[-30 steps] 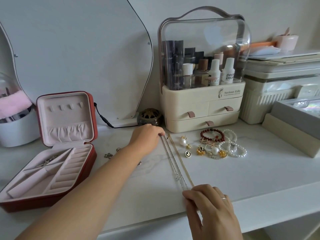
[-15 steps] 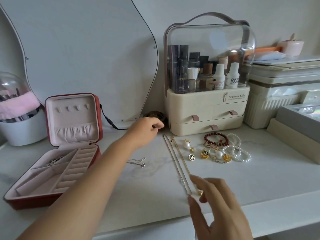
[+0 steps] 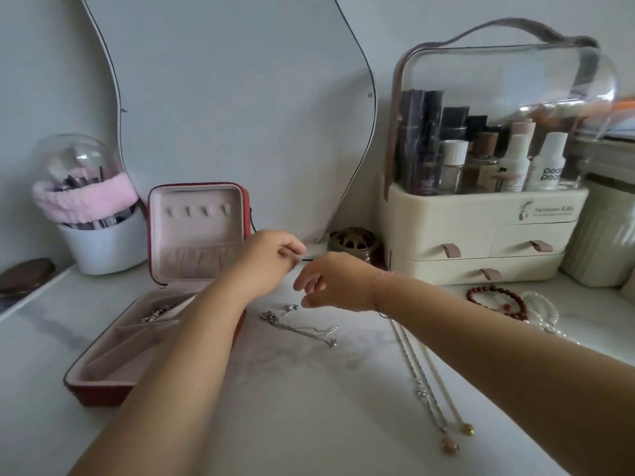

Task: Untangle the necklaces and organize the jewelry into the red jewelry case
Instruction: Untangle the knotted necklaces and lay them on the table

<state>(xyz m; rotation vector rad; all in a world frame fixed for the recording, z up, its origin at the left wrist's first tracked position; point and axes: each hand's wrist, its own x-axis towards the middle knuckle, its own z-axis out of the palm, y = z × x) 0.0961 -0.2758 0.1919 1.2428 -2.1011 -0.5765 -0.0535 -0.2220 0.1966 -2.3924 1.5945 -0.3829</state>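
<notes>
The red jewelry case lies open at the left, lid upright, with a silver piece in a back compartment. My left hand hovers beside the lid, thumb and forefinger pinching a short thin dark piece too small to identify. My right hand hangs just right of it with loosely curled fingers and holds nothing. Beneath both hands a tangled silver chain lies on the tabletop. Long necklaces lie straight side by side at the right. A red bead bracelet and pearl bracelets lie behind my right forearm.
A cream cosmetics organizer with drawers stands at the back right. A wavy mirror leans on the wall, with a dark round ornament at its base. A white brush holder and a dark compact are at the left.
My right hand left the lower ends of the long necklaces and rose up-left to meet my left hand. My left hand drew away from their upper ends. The view swung left.
</notes>
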